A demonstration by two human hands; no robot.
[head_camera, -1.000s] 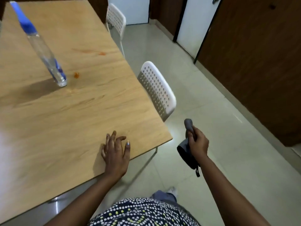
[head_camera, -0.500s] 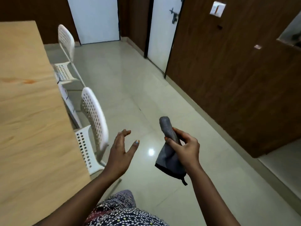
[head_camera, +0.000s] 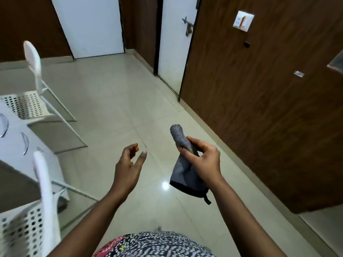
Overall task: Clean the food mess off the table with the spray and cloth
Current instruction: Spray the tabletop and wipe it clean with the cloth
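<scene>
Floor [head_camera: 111, 101]: pale glossy tiles fill most of my view; I am faced away from the table, so neither the table top, the food mess nor the spray bottle is in sight.
Wall [head_camera: 269, 108]: dark wood panelling runs along the right, with a white door [head_camera: 174, 45] beside it and another white door [head_camera: 89, 25] at the far end.
Chairs: a white perforated chair [head_camera: 33, 101] stands at the far left, another white chair [head_camera: 37, 219] near left; I judge both stand between me and the table, so I must turn back past them.
Cloth [head_camera: 182, 164]: grey, bunched into a loose roll, upper end sticking up, lower end hanging, held over the floor.
Right hand [head_camera: 204, 160]: my fingers and thumb curl round the cloth's middle, probably to keep it gathered for wiping.
Left hand [head_camera: 130, 167]: empty, fingers loosely spread, just left of the cloth and not touching it; free, I judge, to take up the spray.
</scene>
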